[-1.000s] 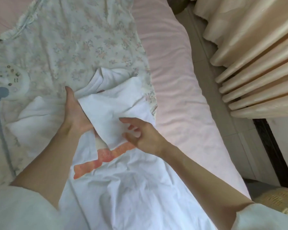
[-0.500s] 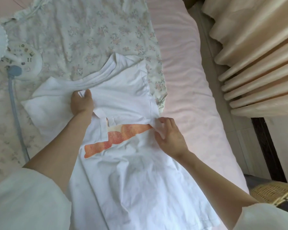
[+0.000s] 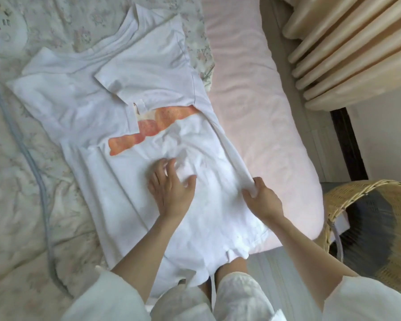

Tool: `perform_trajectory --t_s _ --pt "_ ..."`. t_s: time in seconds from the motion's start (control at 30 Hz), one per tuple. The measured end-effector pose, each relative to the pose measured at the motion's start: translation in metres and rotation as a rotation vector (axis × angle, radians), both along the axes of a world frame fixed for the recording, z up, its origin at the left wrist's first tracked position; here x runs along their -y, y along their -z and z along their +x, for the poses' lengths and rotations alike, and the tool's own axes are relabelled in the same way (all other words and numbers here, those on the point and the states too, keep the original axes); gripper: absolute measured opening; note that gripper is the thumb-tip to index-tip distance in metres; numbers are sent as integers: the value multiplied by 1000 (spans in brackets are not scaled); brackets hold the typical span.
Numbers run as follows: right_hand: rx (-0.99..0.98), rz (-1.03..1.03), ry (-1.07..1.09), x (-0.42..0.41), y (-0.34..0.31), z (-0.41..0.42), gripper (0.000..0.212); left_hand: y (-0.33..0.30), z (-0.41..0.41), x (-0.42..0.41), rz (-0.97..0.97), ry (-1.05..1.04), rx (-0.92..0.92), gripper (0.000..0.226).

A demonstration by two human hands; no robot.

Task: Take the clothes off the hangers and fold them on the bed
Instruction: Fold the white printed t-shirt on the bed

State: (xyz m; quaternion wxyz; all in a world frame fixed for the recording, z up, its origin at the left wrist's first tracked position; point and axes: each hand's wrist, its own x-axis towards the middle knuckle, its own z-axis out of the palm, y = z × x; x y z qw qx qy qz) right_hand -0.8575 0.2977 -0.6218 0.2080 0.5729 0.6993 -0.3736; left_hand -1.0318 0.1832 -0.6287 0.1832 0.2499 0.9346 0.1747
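Since the earlier frame both hands have dropped from the sleeve area to the lower body of the white T-shirt (image 3: 125, 93), which lies across the middle of the frame on the bed (image 3: 252, 100). The left hand (image 3: 169, 188) rests spread and flat on the cloth; the right hand (image 3: 262, 198) pinches the shirt's right edge. One sleeve is already folded in. Next, probably, the pinched side gets folded over toward the centre, left hand anchoring.

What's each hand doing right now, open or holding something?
Left hand: open, fingers spread, resting on the white T-shirt.
Right hand: closed in a grip on the T-shirt's right side edge.
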Motion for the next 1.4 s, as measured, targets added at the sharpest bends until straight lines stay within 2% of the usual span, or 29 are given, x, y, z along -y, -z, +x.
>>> perform_trajectory --t_s 0.17,0.27,0.33,0.4,0.47,0.57,0.63,0.77,0.9,1.03,1.1,1.13,1.2,1.27,1.33,1.4 --pt "2 98 71 39 -1 36 22 -5 22 38 -126 -78 -47 62" --pt "-4 266 -21 56 0 46 50 -8 22 55 -106 -151 -32 52" --pt "-77 392 -131 68 -1 44 66 -14 21 67 -65 -282 -26 45" --pt "-143 465 -239 78 -4 34 73 -19 19 80 -58 -433 -4 42" --pt "-210 444 -339 89 -9 22 64 -24 17 93 -99 -566 41 42" --pt "-382 238 -446 107 -21 -2 45 -25 8 112 -159 -647 97 48" --pt "-453 104 -504 121 -27 -17 41 -25 0 120 -132 -670 99 50" --pt "-483 57 -548 143 -35 -40 40 -29 -14 130 -126 -706 125 52" --pt "-480 57 -547 162 -37 -59 40 -23 -32 143 -262 -620 168 51" --pt "-393 55 -488 176 -34 -71 41 -30 -45 152 -337 -381 260 29" --pt "-359 61 -468 179 -33 -74 41 -33 -45 156 -246 -349 284 25" --pt "-348 70 -459 180 -33 -74 41 -35 -45 158 -140 -401 338 21" --pt "-338 118 -456 183 -36 -76 43 -42 -46 166 160 -612 514 16" --pt "-346 160 -473 187 -39 -77 46 -52 -46 178 379 -765 638 15" --pt "-358 170 -499 193 -42 -78 47 -59 -47 189 475 -810 672 13" --pt "-369 166 -535 199 -43 -78 52 -65 -50 197 491 -833 623 8"
